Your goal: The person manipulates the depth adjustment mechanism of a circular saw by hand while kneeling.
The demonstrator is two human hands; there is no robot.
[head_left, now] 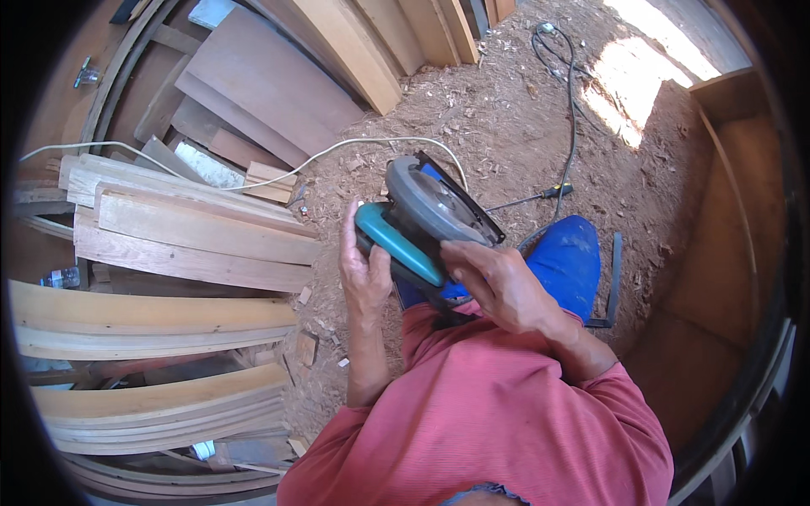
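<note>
A circular saw (403, 243) with a teal body, a grey blade guard and a dark base plate rests tilted over my lap. My left hand (364, 271) is closed on the teal body from the left, thumb on its near side. From the right, my right hand (504, 282) grips the lower end of the grey guard, its fingertips partly hidden. My blue-trousered knee (570, 253) shows beyond the right hand. Just past the saw, a screwdriver (555, 191) with a yellow and black handle lies on the ground.
Stacked boards (194, 228) line the left side, and wide brown panels (261, 80) lean behind them. A white cable (354, 142) crosses behind the saw; a dark cord (574, 110) runs over the shavings-strewn ground. An angled metal bar (617, 270) and a large wooden panel (717, 244) are at right.
</note>
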